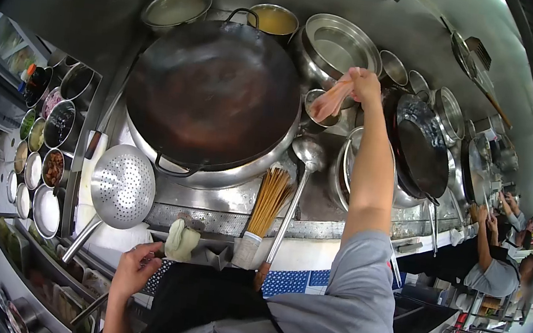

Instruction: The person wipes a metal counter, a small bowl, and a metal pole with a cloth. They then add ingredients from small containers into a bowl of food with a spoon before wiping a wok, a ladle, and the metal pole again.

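A thin, crumpled pinkish piece, see-through in places like a plastic bag (333, 100), dangles from my right hand (364, 86), whose fingers are closed on its top end. It hangs over a small metal pot (317, 123), overlapping its rim in this view. Just behind that hand stands a large pot with a steel basin (341, 42) on top. Low on the left, my left hand (135, 267) has loosely curled fingers with gaps between them and nothing visible in them. A pale folded cloth (182, 241) lies right beside its fingertips.
A big dark wok (215, 97) sits on the range. In front are a perforated skimmer (123, 185), a bamboo brush (271, 197) and a long ladle (308, 155). More woks (422, 146) stand right; seasoning bowls (53, 167) line the left. Another person (496, 271) works far right.
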Demonstrator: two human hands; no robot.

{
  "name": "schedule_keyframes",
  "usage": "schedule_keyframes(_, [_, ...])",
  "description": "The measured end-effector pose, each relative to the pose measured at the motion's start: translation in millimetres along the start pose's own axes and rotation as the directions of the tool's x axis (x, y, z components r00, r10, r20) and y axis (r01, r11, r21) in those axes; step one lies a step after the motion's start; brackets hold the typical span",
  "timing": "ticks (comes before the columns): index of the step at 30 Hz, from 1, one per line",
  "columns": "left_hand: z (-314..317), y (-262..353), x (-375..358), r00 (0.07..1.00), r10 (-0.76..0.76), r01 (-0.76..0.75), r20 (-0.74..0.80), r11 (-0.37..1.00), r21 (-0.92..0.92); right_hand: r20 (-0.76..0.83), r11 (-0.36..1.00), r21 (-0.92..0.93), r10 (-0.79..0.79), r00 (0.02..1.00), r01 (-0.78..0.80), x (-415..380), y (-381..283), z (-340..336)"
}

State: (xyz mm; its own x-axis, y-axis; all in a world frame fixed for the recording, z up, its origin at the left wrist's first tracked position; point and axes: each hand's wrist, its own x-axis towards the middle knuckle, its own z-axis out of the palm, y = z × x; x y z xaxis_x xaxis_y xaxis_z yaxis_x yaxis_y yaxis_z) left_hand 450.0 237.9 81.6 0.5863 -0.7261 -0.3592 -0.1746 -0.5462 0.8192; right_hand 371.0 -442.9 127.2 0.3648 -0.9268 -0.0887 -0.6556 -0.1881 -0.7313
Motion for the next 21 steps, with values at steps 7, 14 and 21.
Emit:
schedule_keyframes(7, [1, 6, -23, 0.983, -0.176, 0.181, -0.052, 0.977, 0.114, 0.120, 0.802, -0.567, -0.146, 0.982, 0.189, 32, 102, 132])
schedule_keyframes(14, [8, -8, -34, 0.977, -0.190, 0.197, -0.099, 0.978, 0.073, 0.395, 0.708, -0.649, 0.001, 0.919, 0.278, 37, 98, 132])
schedule_keyframes(21, [3, 9, -10, 0.992, -0.121, 0.122, -0.017, 0.988, 0.095, 0.090, 0.748, -0.656, -0.057, 0.994, 0.103, -5, 14, 62])
